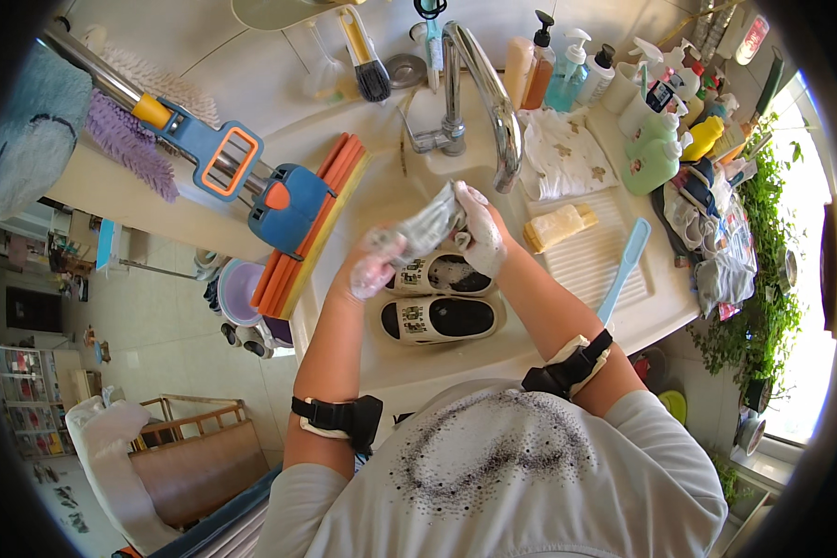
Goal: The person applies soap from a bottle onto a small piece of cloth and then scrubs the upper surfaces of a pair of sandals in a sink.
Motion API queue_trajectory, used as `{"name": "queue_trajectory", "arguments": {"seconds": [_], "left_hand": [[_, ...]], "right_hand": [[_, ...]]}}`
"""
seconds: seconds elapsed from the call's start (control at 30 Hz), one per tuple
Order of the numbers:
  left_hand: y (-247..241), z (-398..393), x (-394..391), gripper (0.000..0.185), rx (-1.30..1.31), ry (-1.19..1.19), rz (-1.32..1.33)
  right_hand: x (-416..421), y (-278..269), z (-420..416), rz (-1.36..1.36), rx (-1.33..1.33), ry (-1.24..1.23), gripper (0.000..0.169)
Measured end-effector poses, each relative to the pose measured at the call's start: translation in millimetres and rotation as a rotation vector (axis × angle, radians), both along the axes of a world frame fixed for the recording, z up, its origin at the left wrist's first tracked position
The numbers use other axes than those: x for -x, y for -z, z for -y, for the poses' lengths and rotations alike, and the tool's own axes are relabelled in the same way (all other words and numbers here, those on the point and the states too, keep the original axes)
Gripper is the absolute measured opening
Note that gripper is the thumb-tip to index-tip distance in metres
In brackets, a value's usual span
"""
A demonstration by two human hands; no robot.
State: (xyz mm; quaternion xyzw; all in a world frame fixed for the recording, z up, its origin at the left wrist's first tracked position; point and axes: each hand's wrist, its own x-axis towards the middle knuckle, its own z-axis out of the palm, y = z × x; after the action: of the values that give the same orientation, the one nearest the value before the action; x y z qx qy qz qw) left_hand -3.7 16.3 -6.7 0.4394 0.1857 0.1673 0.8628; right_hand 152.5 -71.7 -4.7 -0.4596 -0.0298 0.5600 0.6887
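My left hand (378, 264) and my right hand (480, 230), both covered in suds, grip the two ends of a wet grey cloth (429, 224). The cloth is stretched between them above the sink basin (349, 349) and looks blurred. What garment it may be, I cannot tell. Below the hands, a pair of slippers with white rims lies in the basin. The nearer slipper (438, 319) shows fully, with a dark insole and a printed strap. Foam lies on the insole of the farther slipper (453, 273), which my hands and the cloth partly hide.
A chrome faucet (508, 139) arches over the basin. On the ribbed drainboard lie a soap bar (560, 227), a blue-handled brush (625, 268) and a folded patterned cloth (565, 153). Several pump bottles (565, 73) stand behind. A sponge mop (293, 209) leans across the left rim.
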Motion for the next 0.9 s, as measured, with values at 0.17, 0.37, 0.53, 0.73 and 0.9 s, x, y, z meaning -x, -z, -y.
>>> {"name": "queue_trajectory", "arguments": {"seconds": [0.17,0.37,0.53,0.73,0.9], "left_hand": [[22,-20,7,0.031,0.037,-0.47,-0.308],[-24,58,-53,0.019,-1.027,-0.625,-0.232],[-36,7,-74,0.026,-0.676,-0.694,-0.464],[-11,40,-78,0.036,-1.042,-0.64,-0.273],[-27,4,-75,0.03,-0.892,-0.671,-0.345]], "right_hand": [[11,-29,6,0.093,0.058,-0.111,0.024],[17,8,-14,0.053,-0.041,0.008,0.03],[42,-41,-5,0.146,0.226,-0.067,0.029],[13,23,-15,-0.418,-0.304,-0.103,0.025],[29,-16,-16,-0.015,0.196,-0.138,0.022]]}}
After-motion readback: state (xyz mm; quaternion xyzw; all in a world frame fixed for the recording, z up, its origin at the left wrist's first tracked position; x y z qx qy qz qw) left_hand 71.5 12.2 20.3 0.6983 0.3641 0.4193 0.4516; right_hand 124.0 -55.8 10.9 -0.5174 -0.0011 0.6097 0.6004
